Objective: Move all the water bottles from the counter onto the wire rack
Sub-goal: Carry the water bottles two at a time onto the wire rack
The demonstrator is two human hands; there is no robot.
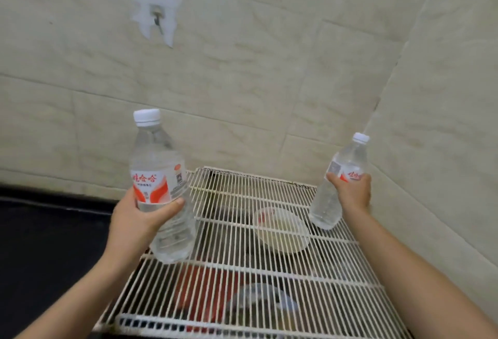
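- Left hand is wrapped around a clear water bottle at the label, left of center in the frame, tilted a bit, its base over the wire rack's left edge.
- Right hand is closed around a second bottle at right of frame, bottom touching the rack near the wall corner (I can't tell if it's fully resting).
- Both have white caps, red-and-white labels and clear water inside.
- Black counter sits at lower left.
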